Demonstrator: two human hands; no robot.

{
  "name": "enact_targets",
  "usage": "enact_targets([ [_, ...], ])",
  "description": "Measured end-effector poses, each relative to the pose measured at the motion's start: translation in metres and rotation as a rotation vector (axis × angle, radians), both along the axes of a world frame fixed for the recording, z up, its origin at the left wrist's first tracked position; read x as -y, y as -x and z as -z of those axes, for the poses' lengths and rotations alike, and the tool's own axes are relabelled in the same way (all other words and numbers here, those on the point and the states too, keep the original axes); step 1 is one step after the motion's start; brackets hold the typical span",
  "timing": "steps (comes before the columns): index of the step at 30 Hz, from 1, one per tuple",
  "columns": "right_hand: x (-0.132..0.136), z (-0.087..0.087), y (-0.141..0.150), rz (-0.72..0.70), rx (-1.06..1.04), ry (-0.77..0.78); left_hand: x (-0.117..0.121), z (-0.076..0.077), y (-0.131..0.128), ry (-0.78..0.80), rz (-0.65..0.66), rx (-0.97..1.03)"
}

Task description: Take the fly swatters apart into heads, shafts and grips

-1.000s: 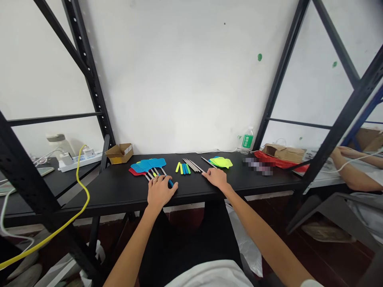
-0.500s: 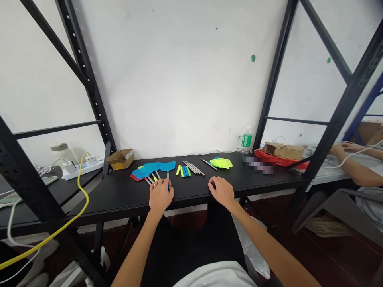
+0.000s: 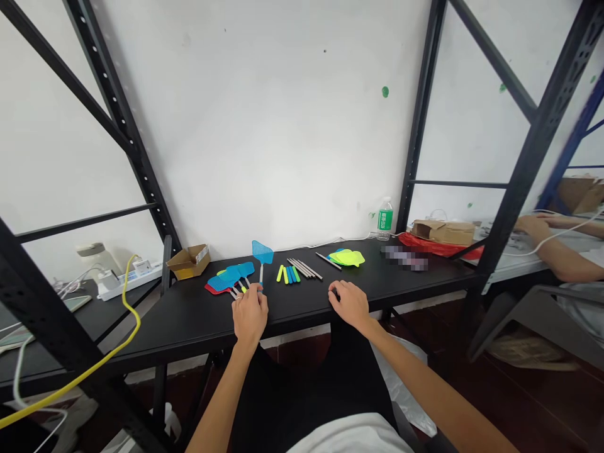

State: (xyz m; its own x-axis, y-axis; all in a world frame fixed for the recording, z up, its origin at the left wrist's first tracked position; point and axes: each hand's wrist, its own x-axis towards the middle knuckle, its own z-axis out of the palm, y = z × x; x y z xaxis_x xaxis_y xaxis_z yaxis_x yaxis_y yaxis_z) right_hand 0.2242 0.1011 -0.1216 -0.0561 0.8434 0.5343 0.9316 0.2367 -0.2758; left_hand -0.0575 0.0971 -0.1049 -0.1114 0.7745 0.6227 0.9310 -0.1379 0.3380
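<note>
My left hand [image 3: 249,316] is shut around the handle of a blue plastic fly swatter [image 3: 262,252], whose mesh head is lifted off the black table [image 3: 292,321] and tilts away from me. To its left lie other fly swatters, blue ones [image 3: 230,274] on a red one [image 3: 212,289], with their metal handles near my left fingers. My right hand [image 3: 349,304] rests empty on the table near the front edge. Beyond it are yellow-green swatter heads [image 3: 346,257], metal rods [image 3: 304,268] and short coloured handle grips [image 3: 287,274].
A small cardboard box [image 3: 189,262] stands at the table's back left. A water bottle [image 3: 385,219] and a red tray [image 3: 438,246] with a brown carton are at the back right. Black steel shelf uprights [image 3: 419,119] flank the table. A co-worker's arm [image 3: 552,242] is at far right.
My left hand has lifted the blue swatter off the table, its head rising away from the pile. My right hand has drawn back from the rods toward the table's front edge.
</note>
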Motion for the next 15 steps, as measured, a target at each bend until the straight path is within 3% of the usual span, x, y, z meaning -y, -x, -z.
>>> enact_targets([
  [6,-0.001,-0.002,-0.001,-0.024,-0.047,0.034,-0.002,-0.01,0.001,-0.035,0.122,0.196],
  [11,-0.002,-0.008,-0.006,-0.093,-0.104,0.078,0.003,-0.019,-0.013,-0.018,0.346,0.313],
  [15,-0.005,-0.014,-0.014,-0.15,-0.172,0.134,0.007,-0.016,-0.032,0.025,0.539,0.394],
])
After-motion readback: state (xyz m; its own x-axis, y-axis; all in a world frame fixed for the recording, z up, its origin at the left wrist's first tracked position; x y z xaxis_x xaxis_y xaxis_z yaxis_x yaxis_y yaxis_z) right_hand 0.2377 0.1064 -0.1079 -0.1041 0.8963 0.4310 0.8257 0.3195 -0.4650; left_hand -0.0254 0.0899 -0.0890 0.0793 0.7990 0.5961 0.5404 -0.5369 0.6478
